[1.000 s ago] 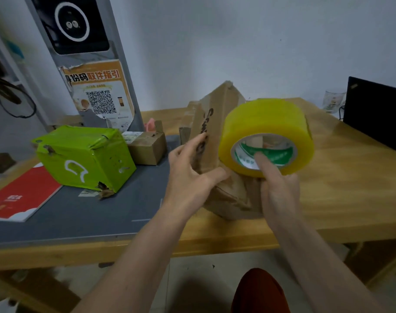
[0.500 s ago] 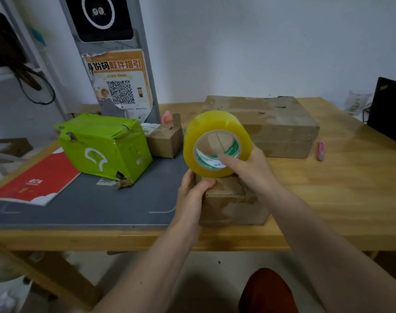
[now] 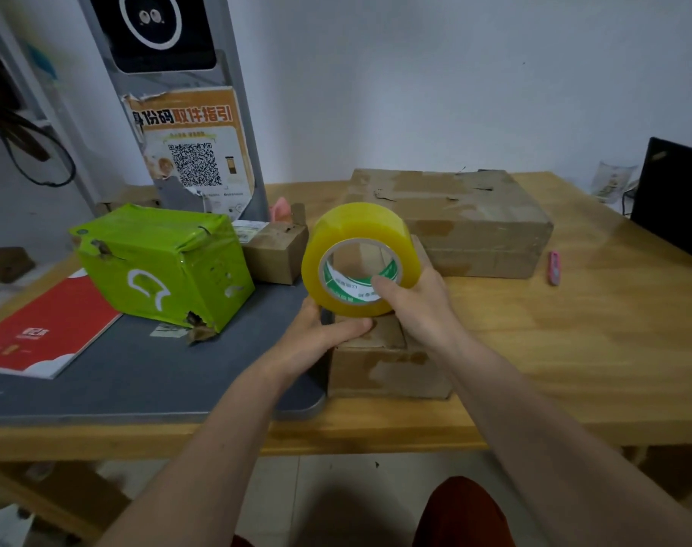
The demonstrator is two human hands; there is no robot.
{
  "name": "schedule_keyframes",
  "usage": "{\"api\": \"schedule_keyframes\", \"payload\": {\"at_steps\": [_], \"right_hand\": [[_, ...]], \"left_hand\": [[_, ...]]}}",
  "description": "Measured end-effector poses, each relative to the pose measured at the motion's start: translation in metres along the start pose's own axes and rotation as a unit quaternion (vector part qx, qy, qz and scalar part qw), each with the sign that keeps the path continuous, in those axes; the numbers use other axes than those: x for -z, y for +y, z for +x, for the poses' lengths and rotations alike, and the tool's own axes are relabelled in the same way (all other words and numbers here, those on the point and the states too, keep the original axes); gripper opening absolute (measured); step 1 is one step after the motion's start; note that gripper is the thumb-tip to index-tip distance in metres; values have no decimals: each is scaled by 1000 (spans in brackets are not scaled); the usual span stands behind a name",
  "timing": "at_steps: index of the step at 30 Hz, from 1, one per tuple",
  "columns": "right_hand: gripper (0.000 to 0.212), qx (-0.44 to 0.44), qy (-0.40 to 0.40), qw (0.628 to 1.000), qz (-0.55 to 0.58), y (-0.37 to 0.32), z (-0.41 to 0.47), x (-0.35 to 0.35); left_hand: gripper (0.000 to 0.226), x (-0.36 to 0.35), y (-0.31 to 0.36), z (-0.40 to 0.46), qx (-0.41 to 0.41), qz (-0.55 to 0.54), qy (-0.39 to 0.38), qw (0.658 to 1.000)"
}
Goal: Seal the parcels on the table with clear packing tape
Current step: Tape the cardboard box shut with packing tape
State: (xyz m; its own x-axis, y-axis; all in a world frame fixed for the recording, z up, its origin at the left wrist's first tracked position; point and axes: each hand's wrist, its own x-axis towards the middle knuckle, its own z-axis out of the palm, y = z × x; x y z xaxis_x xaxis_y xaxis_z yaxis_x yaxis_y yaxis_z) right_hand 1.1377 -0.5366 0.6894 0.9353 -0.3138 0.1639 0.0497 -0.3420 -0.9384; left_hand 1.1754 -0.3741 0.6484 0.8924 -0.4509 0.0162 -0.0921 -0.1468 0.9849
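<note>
The small box (image 3: 388, 369) now lies flat beneath tape roll (image 3: 356, 223), green parcel (image 3: 159, 262) leftward.

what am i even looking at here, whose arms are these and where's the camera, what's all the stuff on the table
There is no machine here: these are a person's own two arms, filmed by a wide-angle camera worn on their head, looking forward and down.

The right hand grips a yellowish tape roll, thumb inside its core. The left hand holds the small cardboard box under the roll, thumb across its top.

On the wooden table there is also a large cardboard box behind, a pink cutter to its right, and on the grey mat a green parcel, a little brown box and a red booklet.
</note>
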Motion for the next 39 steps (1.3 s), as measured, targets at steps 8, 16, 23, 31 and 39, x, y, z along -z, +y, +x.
{"api": "schedule_keyframes", "payload": {"at_steps": [8, 16, 23, 31, 39], "right_hand": [[49, -9, -7, 998, -69, 1, -1, 5], [20, -34, 11, 999, -29, -6, 5, 21], [22, -51, 26, 997, -47, 0, 14, 52], [63, -50, 34, 998, -3, 14, 0, 49], [43, -37, 15, 999, -36, 13, 3, 48]], "left_hand": [[98, 14, -9, 11, 32, 96, -23, 995], [69, 17, -1, 2, 43, 169, -46, 984], [64, 17, 2, 0, 28, 172, -43, 984], [89, 5, 33, 16, -56, 323, -42, 944], [86, -19, 11, 30, -81, 195, -25, 977]]}}
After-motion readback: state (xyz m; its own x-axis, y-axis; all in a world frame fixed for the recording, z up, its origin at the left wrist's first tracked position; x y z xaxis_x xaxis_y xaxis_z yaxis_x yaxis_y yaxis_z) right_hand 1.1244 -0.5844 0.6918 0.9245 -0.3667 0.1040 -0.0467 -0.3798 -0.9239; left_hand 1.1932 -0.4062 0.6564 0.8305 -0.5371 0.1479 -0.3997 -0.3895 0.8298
